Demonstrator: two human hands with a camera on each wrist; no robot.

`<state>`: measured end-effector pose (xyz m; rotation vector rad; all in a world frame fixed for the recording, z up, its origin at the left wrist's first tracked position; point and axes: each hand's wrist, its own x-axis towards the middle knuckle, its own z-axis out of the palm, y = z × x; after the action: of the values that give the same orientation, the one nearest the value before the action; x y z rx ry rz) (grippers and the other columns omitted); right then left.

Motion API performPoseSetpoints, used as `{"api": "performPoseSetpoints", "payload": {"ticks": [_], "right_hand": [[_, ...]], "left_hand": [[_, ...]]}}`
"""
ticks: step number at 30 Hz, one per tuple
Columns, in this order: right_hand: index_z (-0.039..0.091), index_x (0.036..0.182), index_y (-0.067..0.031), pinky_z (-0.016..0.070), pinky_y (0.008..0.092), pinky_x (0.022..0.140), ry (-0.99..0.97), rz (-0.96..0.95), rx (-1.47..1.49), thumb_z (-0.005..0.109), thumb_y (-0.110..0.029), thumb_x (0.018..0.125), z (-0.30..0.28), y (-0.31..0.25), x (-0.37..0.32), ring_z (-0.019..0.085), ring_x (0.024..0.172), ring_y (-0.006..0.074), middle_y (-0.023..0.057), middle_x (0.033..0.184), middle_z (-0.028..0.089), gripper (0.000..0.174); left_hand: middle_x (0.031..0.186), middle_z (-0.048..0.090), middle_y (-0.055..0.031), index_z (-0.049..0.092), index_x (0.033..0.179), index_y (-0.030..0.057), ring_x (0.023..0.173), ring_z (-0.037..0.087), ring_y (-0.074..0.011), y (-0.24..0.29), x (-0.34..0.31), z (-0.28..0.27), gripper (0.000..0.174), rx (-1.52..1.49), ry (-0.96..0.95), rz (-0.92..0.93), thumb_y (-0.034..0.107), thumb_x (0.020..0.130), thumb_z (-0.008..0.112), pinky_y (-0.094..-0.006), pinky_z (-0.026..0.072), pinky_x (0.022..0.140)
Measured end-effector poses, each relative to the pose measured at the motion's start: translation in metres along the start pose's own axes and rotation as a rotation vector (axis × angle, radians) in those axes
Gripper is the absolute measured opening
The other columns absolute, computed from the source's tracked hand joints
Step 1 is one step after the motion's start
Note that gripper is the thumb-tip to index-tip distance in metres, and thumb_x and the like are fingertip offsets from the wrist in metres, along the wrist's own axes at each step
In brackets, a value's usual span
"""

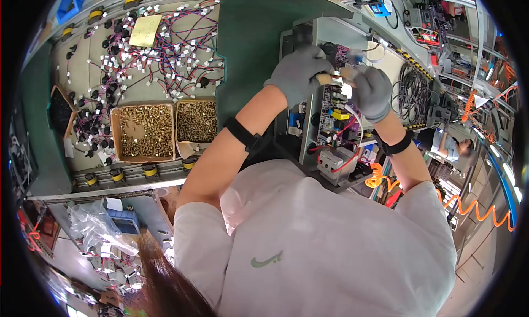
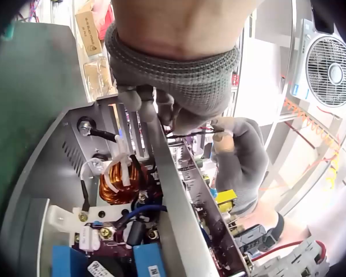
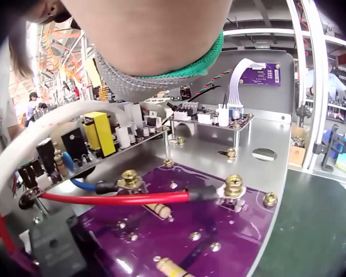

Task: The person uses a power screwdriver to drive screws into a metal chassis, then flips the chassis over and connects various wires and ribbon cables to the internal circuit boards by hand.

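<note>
Both hands wear grey gloves with bare fingertips and work close together over an open metal equipment case (image 2: 179, 202) with circuit boards inside. The left hand (image 1: 300, 74) reaches over the case's divider, fingers curled, and its fingertips meet one end of a thin black wire (image 2: 190, 134). Facing it, the right hand (image 1: 372, 93) pinches the wire's other end between thumb and finger. In the right wrist view the right glove (image 3: 144, 81) hides its own fingers. Below lie a purple board (image 3: 184, 231), a red cable (image 3: 121, 199) and a yellow transformer (image 3: 100, 134).
Left of the case, on the green-edged bench, stand cardboard boxes of brass fasteners (image 1: 144, 132) beside a heap of wire harnesses (image 1: 165, 52). A coil of black cables (image 1: 416, 91) lies to the right. An orange spiral hose (image 1: 374, 176) hangs near the right arm.
</note>
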<state>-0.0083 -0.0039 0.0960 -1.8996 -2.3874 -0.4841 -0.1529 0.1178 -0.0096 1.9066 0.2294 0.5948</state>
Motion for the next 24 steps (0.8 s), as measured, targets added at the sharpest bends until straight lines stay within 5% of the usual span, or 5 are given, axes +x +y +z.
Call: {"api": "performPoseSetpoints", "payload": {"ticks": [5,10,13,20,24], "right_hand": [[0.059,0.093,-0.0089,0.0473,0.0359,0.054,-0.079,0.457,0.084,0.062,-0.005,0.069,0.005,-0.008,0.008,0.060,0.067,0.0282,0.0078,0.091,0.057,0.024],[0.060,0.098,-0.0087,0.0474,0.0347,0.057,-0.165,0.521,0.305,0.061,-0.008,0.076,-0.002,-0.004,0.004,0.059,0.066,0.0276,0.0090,0.090,0.056,0.022],[0.063,0.101,-0.0054,0.0454,0.0301,0.060,-0.089,0.540,0.506,0.063,-0.013,0.082,-0.007,-0.007,-0.002,0.055,0.062,0.0224,0.0101,0.085,0.057,0.020],[0.054,0.118,-0.0066,0.0396,0.0236,0.052,-0.135,1.217,1.114,0.046,0.000,0.083,-0.017,-0.014,-0.001,0.047,0.058,0.0073,0.0044,0.070,0.057,0.036],[0.056,0.114,-0.0102,0.0481,0.0349,0.059,-0.148,0.629,0.525,0.054,0.001,0.076,0.002,-0.002,-0.027,0.062,0.068,0.0265,0.0116,0.081,0.062,0.040]], "left_hand": [[0.104,0.055,-0.0088,0.065,0.096,0.0128,0.099,0.053,-0.0315,-0.007,0.015,0.012,0.022,0.043,0.044,-0.009,0.010,0.074,0.064,-0.0393,0.0450,0.087],[0.104,0.055,-0.0089,0.062,0.098,0.0133,0.098,0.049,-0.0332,-0.007,0.011,0.024,0.021,-0.082,0.092,-0.112,0.016,0.078,0.064,-0.0421,0.0426,0.087],[0.100,0.057,-0.0070,0.059,0.103,0.0155,0.097,0.047,-0.0316,0.002,0.012,0.021,0.026,-0.058,0.005,-0.095,0.019,0.079,0.065,-0.0421,0.0420,0.086],[0.095,0.064,-0.0059,0.061,0.101,0.0156,0.084,0.057,-0.0309,0.035,0.012,0.024,0.029,0.135,0.113,-0.115,0.012,0.072,0.065,-0.0419,0.0463,0.076],[0.077,0.061,-0.0102,0.065,0.091,0.0096,0.078,0.058,-0.0281,0.027,0.017,0.036,0.021,0.093,0.287,-0.027,0.007,0.070,0.063,-0.0378,0.0484,0.070]]}}
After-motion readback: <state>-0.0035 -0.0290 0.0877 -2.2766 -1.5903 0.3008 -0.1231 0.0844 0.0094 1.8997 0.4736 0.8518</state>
